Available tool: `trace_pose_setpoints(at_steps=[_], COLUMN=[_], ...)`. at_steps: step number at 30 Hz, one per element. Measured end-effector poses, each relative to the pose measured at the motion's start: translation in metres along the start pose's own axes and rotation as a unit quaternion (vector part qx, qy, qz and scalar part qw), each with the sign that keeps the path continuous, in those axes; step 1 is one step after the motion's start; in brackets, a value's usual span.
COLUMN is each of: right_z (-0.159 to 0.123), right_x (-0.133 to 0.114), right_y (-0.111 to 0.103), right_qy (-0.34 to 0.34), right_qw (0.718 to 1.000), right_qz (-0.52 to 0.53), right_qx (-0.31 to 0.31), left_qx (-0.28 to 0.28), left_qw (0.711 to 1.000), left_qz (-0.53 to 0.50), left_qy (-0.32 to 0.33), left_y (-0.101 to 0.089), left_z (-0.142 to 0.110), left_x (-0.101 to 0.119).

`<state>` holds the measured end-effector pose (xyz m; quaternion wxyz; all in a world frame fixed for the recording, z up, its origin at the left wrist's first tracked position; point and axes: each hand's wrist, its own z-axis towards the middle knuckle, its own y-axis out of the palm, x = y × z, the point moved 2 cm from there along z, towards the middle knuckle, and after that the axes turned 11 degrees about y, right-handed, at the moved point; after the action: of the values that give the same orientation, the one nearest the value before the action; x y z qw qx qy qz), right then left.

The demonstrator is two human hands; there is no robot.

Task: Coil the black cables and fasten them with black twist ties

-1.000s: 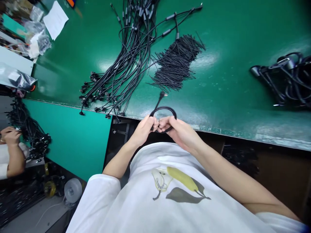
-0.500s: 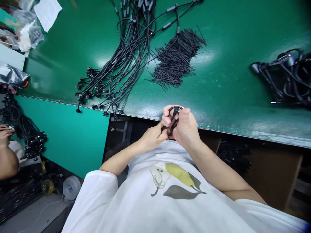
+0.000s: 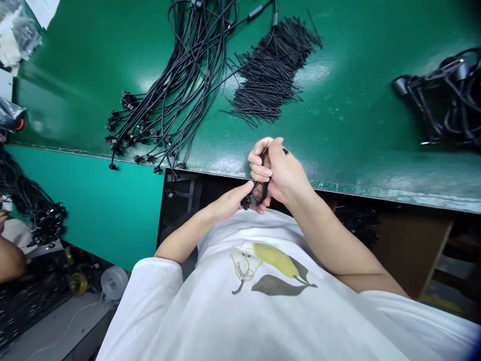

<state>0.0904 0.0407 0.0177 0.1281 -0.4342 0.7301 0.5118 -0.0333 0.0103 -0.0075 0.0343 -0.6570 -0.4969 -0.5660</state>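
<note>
A black cable point(image 3: 265, 188), coiled into a small loop, is held between my two hands at the front edge of the table. My right hand point(image 3: 280, 168) wraps its fingers round the coil, hiding much of it. At the lower left of the coil, my left hand point(image 3: 235, 201) pinches it with thumb and fingers beside a dark connector end point(image 3: 246, 203). Beyond my hands lies a pile of short black ties point(image 3: 268, 75). Left of that pile spreads a bunch of long black cables point(image 3: 188, 95), their plugs toward the table edge.
The green table point(image 3: 349, 125) has a front edge just past my hands. Coiled cables point(image 3: 447, 100) lie at the right. A teal board point(image 3: 93, 200) adjoins at the left, with another cable bundle point(image 3: 45, 215) and a co-worker's arm point(image 3: 11, 258). A spool point(image 3: 113, 282) stands below.
The round cable loop has become a narrower coil inside my right hand, which has turned upright. My left hand has moved to the coil's lower end. The view has shifted.
</note>
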Motion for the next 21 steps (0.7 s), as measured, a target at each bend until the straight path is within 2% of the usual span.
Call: trace_pose_setpoints(at_steps=[5, 7, 14, 17, 21], right_z=[0.002, 0.003, 0.005, 0.006, 0.006], right_x=[-0.005, -0.007, -0.008, -0.010, -0.016], right_y=[0.002, 0.002, -0.001, -0.002, -0.004], right_qy=[0.026, 0.033, 0.041, 0.053, 0.040], right_qw=[1.000, 0.999, 0.999, 0.998, 0.999], right_qz=[0.000, -0.003, -0.005, -0.018, -0.003], right_qx=[-0.006, 0.005, -0.010, -0.003, 0.014], left_qx=[-0.048, -0.046, -0.010, 0.035, 0.080], left_qw=[0.992, 0.988, 0.982, 0.990, 0.992], left_qz=[-0.117, -0.148, -0.187, -0.136, -0.092], left_qy=[-0.008, -0.011, -0.027, -0.022, 0.024], left_y=[0.005, 0.008, 0.023, 0.028, 0.031], left_z=[0.000, 0.000, 0.008, 0.010, 0.008], left_x=[0.001, 0.002, 0.000, -0.004, -0.007])
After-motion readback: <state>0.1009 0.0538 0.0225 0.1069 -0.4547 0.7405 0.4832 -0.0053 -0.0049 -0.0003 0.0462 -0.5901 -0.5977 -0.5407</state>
